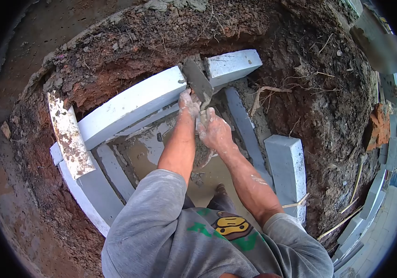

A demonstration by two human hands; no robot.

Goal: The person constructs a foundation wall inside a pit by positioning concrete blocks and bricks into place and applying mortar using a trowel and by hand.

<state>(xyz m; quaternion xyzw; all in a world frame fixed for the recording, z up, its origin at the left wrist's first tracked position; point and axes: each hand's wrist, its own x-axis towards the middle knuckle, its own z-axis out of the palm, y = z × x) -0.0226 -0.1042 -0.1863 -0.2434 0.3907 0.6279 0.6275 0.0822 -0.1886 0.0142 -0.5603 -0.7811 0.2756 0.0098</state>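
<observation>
- Pit [249, 132]: walled with pale blocks, centre of the frame; muddy water [139, 155] and grey sludge lie in its bottom, with a boot [220, 188] at lower centre.
- Trowel [198, 82]: upper centre, its blade, coated in grey mortar, lying across the gap between the long block [133, 106] and the short block [234, 64].
- Right hand [214, 129]: fingers curled tight around the trowel's handle, smeared with mortar.
- Left hand [189, 103]: just beside the blade and the long block's end, fingers bent and partly hidden; I cannot tell whether it pinches anything.
- Edges: the long block runs from centre left to upper centre; a chipped white sheet [71, 135] leans across its left end. An upright block [285, 169] stands at centre right.
- Room: the pit is open between the right forearm and its right wall; above the short block, the soil bank [319, 102] rises close, with roots [265, 95] jutting out at upper right.
</observation>
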